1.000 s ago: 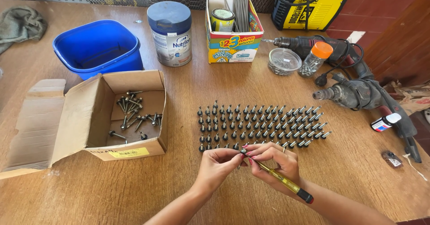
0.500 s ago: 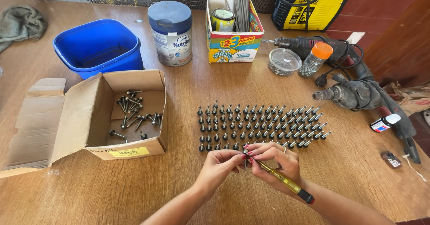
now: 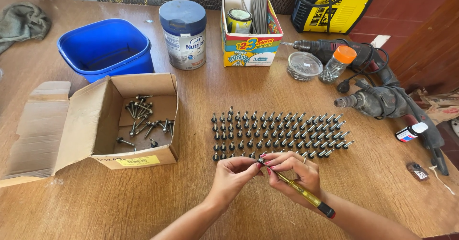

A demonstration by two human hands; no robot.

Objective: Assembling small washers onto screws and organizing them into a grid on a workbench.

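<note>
Holding a small dark screw (image 3: 260,160) at the fingertips of the left hand (image 3: 234,174), pinched shut on it just in front of the nearest row of standing screws (image 3: 279,134) on the wooden table (image 3: 191,206). Gripping a yellow-handled screwdriver (image 3: 299,191) in the right hand (image 3: 292,173), fingers closed round the shaft near its working end. Meeting tip to screw between the two hands, touching or very nearly so; exact seating not discernible. Lying with the long axis of the tool running from the screw down and to the right, dark butt end projecting past the right wrist. Sitting nearer the left hand, the screw; lying wholly on the right side, the tool.

Containers: open cardboard box (image 3: 103,125) to the left, holding a loose scatter of similar screws (image 3: 141,120). Blue plastic tub (image 3: 105,49) behind it, contents not visible. Round tin with blue lid (image 3: 184,32), closed. Printed carton (image 3: 251,39) holding thin metal rods and a small can. Clear dish (image 3: 303,66) and orange-capped jar (image 3: 338,64) holding small fasteners. Two power drills (image 3: 382,101) lying at the right.
</note>
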